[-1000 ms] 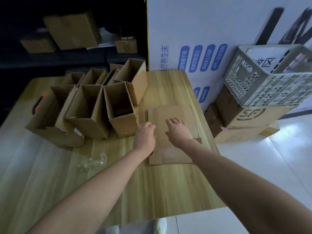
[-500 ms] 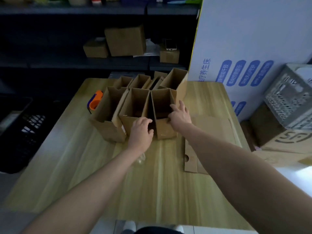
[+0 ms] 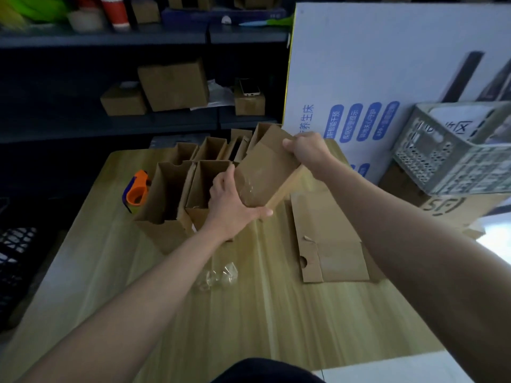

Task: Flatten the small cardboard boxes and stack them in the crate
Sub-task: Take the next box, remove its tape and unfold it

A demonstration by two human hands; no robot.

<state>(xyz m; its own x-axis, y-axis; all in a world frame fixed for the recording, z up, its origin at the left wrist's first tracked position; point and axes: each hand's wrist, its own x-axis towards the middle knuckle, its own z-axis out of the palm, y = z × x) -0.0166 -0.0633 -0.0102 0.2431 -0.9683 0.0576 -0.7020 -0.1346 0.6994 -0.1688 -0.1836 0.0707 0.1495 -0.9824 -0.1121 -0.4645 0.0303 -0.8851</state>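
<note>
The white board [image 3: 359, 64] reads 养生床; the brown carton [image 3: 442, 208] shows SF.

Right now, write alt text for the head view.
Both hands grip a small brown cardboard box above a light wooden table, left hand low, right hand at its top. Open boxes stand behind; a flattened box lies right.

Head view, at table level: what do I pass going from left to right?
orange tape dispenser → front upright open boxes → lifted box → flattened box → grey crate
</note>
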